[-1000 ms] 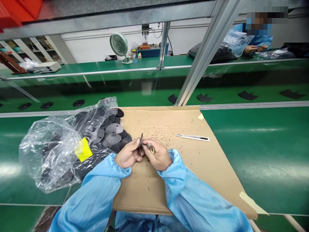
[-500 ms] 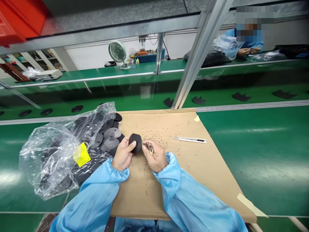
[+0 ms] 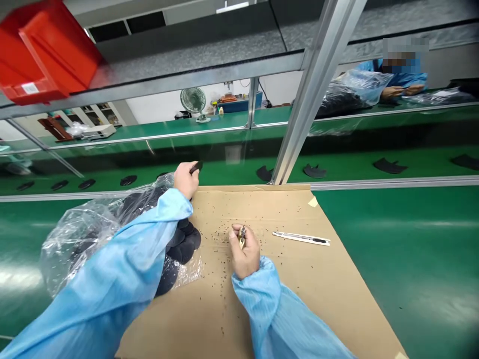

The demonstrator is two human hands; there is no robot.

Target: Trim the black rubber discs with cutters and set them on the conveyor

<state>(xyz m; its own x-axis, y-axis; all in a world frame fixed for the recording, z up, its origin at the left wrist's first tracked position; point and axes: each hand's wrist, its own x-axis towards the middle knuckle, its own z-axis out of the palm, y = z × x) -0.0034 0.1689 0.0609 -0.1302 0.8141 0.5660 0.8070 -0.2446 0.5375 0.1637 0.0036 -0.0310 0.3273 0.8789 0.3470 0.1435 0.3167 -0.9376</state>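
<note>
My left hand (image 3: 186,180) reaches forward past the far edge of the cardboard sheet (image 3: 292,289) and pinches a black round disc (image 3: 196,167) over the green conveyor belt (image 3: 224,167). Resting on the cardboard, my right hand (image 3: 244,253) is closed round a small metal tool (image 3: 242,236). A clear plastic bag (image 3: 86,234) of black discs (image 3: 185,244) lies under my left sleeve, with several discs spilling out at its mouth.
A white utility knife (image 3: 301,238) lies on the cardboard right of my right hand, amid black specks. More black discs ride the belt. A slanted metal post (image 3: 299,114) rises behind the cardboard. A red bin (image 3: 45,50) hangs upper left. Another person sits at the far right.
My left hand has carried the black disc from in front of me forward to the conveyor belt. My right hand has stayed on the cardboard with the tool. The view has tilted upward.
</note>
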